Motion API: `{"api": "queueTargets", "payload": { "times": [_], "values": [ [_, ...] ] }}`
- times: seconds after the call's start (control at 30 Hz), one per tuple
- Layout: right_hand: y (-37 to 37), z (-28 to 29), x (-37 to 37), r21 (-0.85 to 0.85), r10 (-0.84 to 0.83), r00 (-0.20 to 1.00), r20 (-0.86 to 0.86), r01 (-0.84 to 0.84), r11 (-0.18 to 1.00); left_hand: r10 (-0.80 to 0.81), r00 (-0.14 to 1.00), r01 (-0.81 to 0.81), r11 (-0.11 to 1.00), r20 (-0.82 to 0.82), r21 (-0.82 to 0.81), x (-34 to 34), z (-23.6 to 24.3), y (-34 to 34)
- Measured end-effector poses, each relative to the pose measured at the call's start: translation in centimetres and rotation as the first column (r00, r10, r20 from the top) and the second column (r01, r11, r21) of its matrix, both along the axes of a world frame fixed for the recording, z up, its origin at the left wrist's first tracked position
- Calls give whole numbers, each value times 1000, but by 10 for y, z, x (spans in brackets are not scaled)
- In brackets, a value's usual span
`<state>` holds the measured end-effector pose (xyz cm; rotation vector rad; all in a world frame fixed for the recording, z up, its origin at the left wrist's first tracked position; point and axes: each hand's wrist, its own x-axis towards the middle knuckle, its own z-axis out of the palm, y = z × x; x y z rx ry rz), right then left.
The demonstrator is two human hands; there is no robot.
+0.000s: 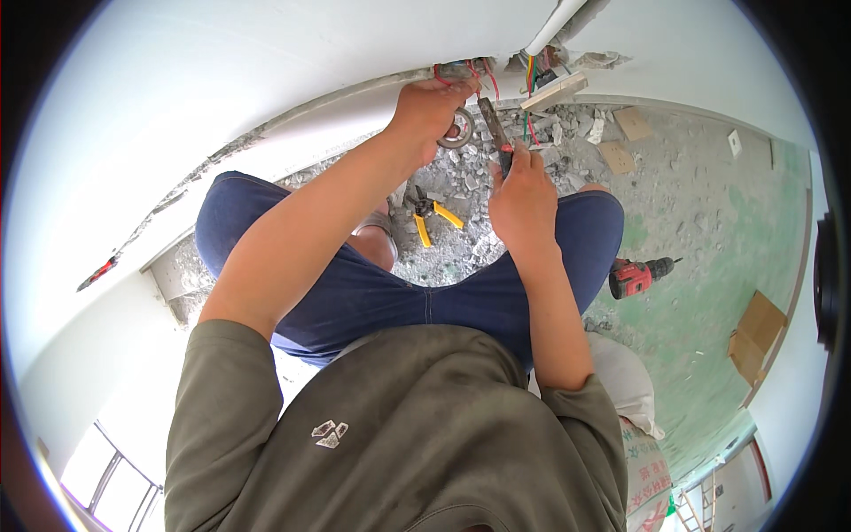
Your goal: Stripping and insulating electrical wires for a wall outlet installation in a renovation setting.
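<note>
My left hand (427, 117) is closed at the wall opening, its fingertips pinching a thin red wire (477, 82). A grey roll of tape (466, 129) hangs at the same hand, against its fingers. In my right hand (523, 202) is a pair of pliers (491, 122) with red and black grips, its jaws pointing up toward the wire and close to my left fingertips. Whether the jaws touch the wire I cannot tell. Yellow-handled wire strippers (423, 211) lie on the rubble between my legs.
More coloured wires (531, 75) hang from the wall beside a white pipe (554, 25) and a pale block (555, 90). Broken rubble (567, 124) covers the floor along the wall. A red cordless drill (631, 278) lies right of my knee; cardboard (758, 332) lies farther right. A filled sack (620, 377) is beside me.
</note>
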<state>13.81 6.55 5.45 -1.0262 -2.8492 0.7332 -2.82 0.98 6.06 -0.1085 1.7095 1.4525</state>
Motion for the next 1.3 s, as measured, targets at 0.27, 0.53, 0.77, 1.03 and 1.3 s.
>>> {"api": "queueTargets", "payload": {
  "times": [0.27,0.53,0.77,1.03,1.3],
  "values": [
    [-2,-1,-5,-98,-30,1000,4,31,995,-4,1000,4,1000,4,-24,0,2,-1],
    [39,-11,2,-991,-142,990,-10,8,131,-3,999,4,1000,42,-11,-2,3,0],
    [57,-23,7,-946,-211,974,-87,-147,-290,-93,995,88,992,46,91,-2,0,-7],
    [56,-15,6,-985,-197,979,-48,-79,-152,-14,1000,11,988,18,153,7,8,-19],
    [49,-13,5,-995,-192,981,-40,-57,-84,-19,955,38,997,-295,61,14,4,-6]
  ]
}}
